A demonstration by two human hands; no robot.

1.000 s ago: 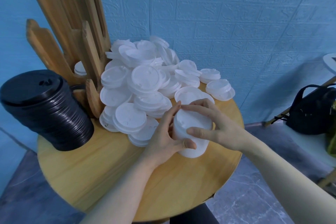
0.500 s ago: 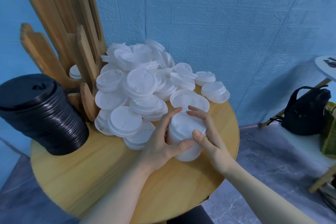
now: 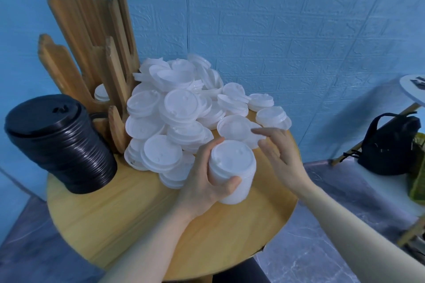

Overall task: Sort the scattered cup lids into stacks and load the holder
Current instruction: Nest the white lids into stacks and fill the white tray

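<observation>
Stack of white plastic cup lids (image 3: 232, 171), nested into a short column, gripped in the left hand (image 3: 204, 181): thumb curled across the near side, fingers wrapped behind, the stack tilted and held just above the round light-wood table (image 3: 138, 220). Right hand (image 3: 279, 156) beside the stack, apart from it, fingers spread and loosely bent, holding nothing, fingertips over a loose white lid (image 3: 234, 127) at the pile's edge. Heap of scattered white plastic lids (image 3: 179, 110) on the far half of the table. Tall wooden slatted holder (image 3: 92, 53) at far left, a few white lids showing in one slot. Leaning stack of black plastic lids (image 3: 59, 142) on the left table edge, in front of the holder. Black bag (image 3: 388, 145) on a pale surface, far right.
</observation>
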